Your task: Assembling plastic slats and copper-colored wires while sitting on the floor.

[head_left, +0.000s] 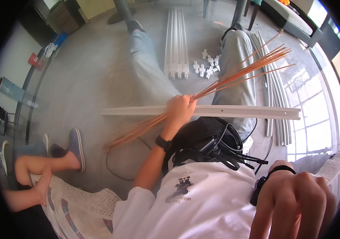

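My left hand (181, 108) is closed round a bundle of thin copper-coloured rods (243, 73), which slants from lower left to upper right and fans out at both ends. Beneath that hand a long white channel rail (249, 112) lies across my lap, its middle partly hidden by the fingers. My right hand (295, 203) is raised close to the camera at the lower right. Its fingers point downward, bent and somewhat apart; the tips run out of the picture, and nothing shows in them. A black bag (200, 139) with cords sits at my waist.
Several white rails (176, 44) lie on the floor between my legs, beside several small white connectors (209, 65). More long strips (271, 87) lie right of my right leg. Another person's leg (46, 163) and hand (42, 186) are at the left. A dark cable (112, 171) curves across the floor.
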